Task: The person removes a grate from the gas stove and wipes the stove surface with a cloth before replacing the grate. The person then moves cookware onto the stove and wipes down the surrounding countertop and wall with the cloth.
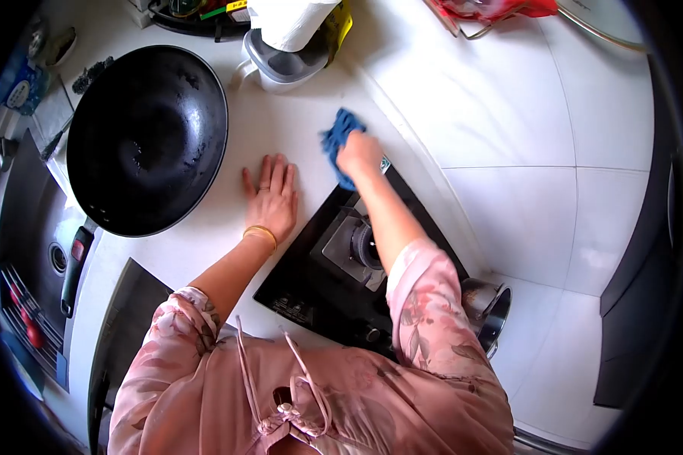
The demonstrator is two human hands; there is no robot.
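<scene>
My right hand is closed over the cloth, fingers bent down into it; how they fold underneath, I can't tell, since the knuckles cover them. The cloth is bunched, its long axis running away from my body. One end pokes out past my right fingertips on the far side; the other trails back towards me along the left of that hand, down to the far edge of the hob. So most of what shows of it lies left of and beyond my right fingers, on the counter.

My left hand holds nothing: palm down on the counter, fingers stretched and slightly spread, pointing away from me. From those fingers the cloth lies ahead and to the right, near but not touching, so my right hand is the nearer one, being on it.

The burner sits closer to me than my right fingers, partly behind my forearm. The wok is left of my left fingers, apart from them. Beyond both sets of fingers stands the tub.
</scene>
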